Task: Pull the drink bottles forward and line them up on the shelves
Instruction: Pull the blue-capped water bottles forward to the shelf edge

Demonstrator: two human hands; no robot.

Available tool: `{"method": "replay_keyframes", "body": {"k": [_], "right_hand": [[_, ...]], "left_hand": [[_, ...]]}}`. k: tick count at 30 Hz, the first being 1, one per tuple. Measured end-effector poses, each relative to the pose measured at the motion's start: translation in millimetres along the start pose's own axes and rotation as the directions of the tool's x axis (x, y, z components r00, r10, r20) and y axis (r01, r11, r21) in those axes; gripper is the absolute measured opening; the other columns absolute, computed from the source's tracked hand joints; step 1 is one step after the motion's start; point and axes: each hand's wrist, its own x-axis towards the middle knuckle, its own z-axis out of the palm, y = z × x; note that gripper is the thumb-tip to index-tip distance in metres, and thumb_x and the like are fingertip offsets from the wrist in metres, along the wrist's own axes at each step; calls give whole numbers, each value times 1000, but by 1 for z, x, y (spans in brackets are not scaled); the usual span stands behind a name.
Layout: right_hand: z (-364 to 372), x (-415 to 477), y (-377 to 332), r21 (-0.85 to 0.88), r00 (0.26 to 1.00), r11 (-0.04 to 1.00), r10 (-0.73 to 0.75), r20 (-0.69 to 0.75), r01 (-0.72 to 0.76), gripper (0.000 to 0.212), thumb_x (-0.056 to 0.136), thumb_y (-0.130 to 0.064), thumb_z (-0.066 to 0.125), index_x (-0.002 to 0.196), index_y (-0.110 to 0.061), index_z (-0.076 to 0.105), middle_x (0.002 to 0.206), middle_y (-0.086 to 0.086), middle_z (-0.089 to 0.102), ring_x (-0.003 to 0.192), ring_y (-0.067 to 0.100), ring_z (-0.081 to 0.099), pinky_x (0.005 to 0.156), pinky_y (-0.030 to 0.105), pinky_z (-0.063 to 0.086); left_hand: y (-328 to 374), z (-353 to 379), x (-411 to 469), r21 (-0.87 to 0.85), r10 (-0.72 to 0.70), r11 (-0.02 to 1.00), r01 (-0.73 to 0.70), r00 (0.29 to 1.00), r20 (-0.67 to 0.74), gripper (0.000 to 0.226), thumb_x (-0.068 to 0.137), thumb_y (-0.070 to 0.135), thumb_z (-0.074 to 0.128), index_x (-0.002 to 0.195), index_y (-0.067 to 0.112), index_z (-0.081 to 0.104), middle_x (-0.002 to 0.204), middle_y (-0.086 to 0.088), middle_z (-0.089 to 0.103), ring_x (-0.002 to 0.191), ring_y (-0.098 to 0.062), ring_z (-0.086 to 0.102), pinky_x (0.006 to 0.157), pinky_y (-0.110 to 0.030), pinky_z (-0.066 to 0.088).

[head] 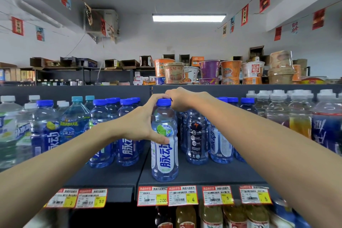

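Observation:
A clear drink bottle with a blue cap and a white-and-blue label (164,155) stands upright near the front edge of the dark shelf (203,176). My left hand (142,122) wraps its upper body, thumb across the label. My right hand (182,99) reaches in from the right and pinches around the cap and neck. Behind it stand a dark-labelled bottle (196,135) and several more blue-capped bottles (221,144), set further back. To the left, other blue-capped bottles (127,135) stand in a row.
Large water bottles (9,126) fill the shelf's left end; white-capped juice bottles (299,116) stand at the right. Instant noodle cups (211,71) sit on the shelf top. Price tags (167,195) line the shelf edge, with more bottles (211,216) on the shelf below.

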Motion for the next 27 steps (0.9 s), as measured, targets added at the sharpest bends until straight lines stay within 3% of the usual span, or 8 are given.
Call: {"method": "replay_keyframes", "body": {"k": [2, 5, 7, 9, 13, 19, 23, 27], "right_hand": [[0, -4, 2, 3, 1000, 1000, 22, 7, -22, 26, 98, -30, 47, 121, -21, 51, 109, 4, 60, 96, 27, 61, 81, 40, 51], [-6, -17, 15, -107, 990, 994, 11, -139, -26, 55, 100, -50, 40, 146, -21, 41, 130, 8, 60, 115, 30, 58, 98, 46, 48], [-11, -29, 30, -254, 974, 966, -18, -224, -40, 56, 100, -55, 39, 143, -21, 48, 131, 8, 61, 119, 30, 57, 101, 46, 45], [-11, -41, 45, -365, 986, 929, 3, -167, -65, 55, 98, -58, 41, 137, -20, 54, 122, 7, 64, 114, 30, 59, 94, 44, 47], [-11, -55, 62, -50, 999, 999, 6, -32, -8, 39, 101, -46, 48, 125, -18, 62, 96, -6, 61, 92, 21, 56, 74, 31, 38], [-37, -70, 73, 106, 996, 991, -83, -13, 84, 26, 96, -46, 61, 111, -28, 72, 63, -33, 61, 62, -17, 55, 54, 8, 36], [-47, -82, 81, 148, 994, 984, -104, 44, 96, 23, 91, -49, 65, 106, -33, 74, 79, -5, 72, 61, -3, 59, 61, 19, 42], [-51, -98, 97, 175, 993, 979, -113, 32, 106, 18, 90, -48, 66, 102, -38, 73, 88, 1, 72, 77, 8, 63, 70, 24, 45]], "left_hand": [[1, 0, -1, 22, -5, 1000, 5, 1000, 5, 111, 59, 49, 93, 134, 63, 12, 108, 16, 64, 90, 0, 66, 72, -14, 50], [3, -1, -2, 19, 18, 1000, -18, 1000, -3, 108, 64, 52, 90, 139, 56, 12, 105, 35, 56, 90, 17, 58, 67, -5, 45], [8, -7, -1, 37, 28, 999, -25, 995, -100, 99, 68, 66, 81, 141, 56, 15, 125, 30, 43, 105, 21, 48, 73, -7, 43], [15, -13, 5, 56, 58, 997, -46, 971, -232, 93, 71, 73, 70, 146, 48, 20, 136, 19, 39, 114, 13, 46, 82, -12, 40], [35, -23, 21, 119, 122, 989, -85, 926, -358, 70, 84, 64, 63, 142, 33, 38, 136, 13, 44, 119, -7, 50, 101, -31, 43], [61, -32, 55, 267, 129, 962, -50, 949, -288, 33, 91, 52, 63, 118, 35, 58, 129, 7, 45, 115, -8, 49, 100, -32, 40], [69, -31, 83, 424, 59, 905, 18, 984, -167, 34, 91, 48, 65, 120, 30, 63, 132, 3, 47, 110, -10, 46, 94, -29, 34], [72, -20, 121, 586, -47, 809, 34, 999, 6, 52, 91, 47, 66, 137, 25, 56, 147, -2, 46, 133, -22, 43, 112, -42, 35]]}}
